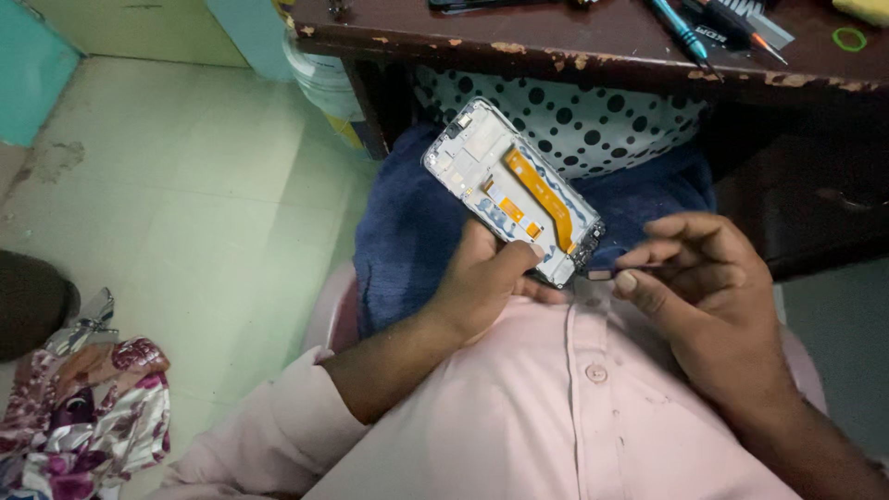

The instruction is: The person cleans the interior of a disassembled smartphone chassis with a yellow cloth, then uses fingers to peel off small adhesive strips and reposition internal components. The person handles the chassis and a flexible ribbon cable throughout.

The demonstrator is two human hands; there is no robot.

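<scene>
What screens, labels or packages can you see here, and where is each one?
Phone screen frame: held over the lap by the left hand, back side up, silver with an orange ribbon cable; the display face is hidden.
Plastic jar: on the floor beside the desk, clear, with a yellow band low down.
Right hand: pinching a small part at the frame's lower corner.

Two hands show, the left hand (482,282) and the right hand (708,287), with one opened phone frame (512,190) and one orange ribbon cable (542,196) inside it. One bench (556,42) carries one blue-handled screwdriver (681,32) and one green ring (849,39). One flowered cloth (88,407) lies on the floor (185,185).
</scene>
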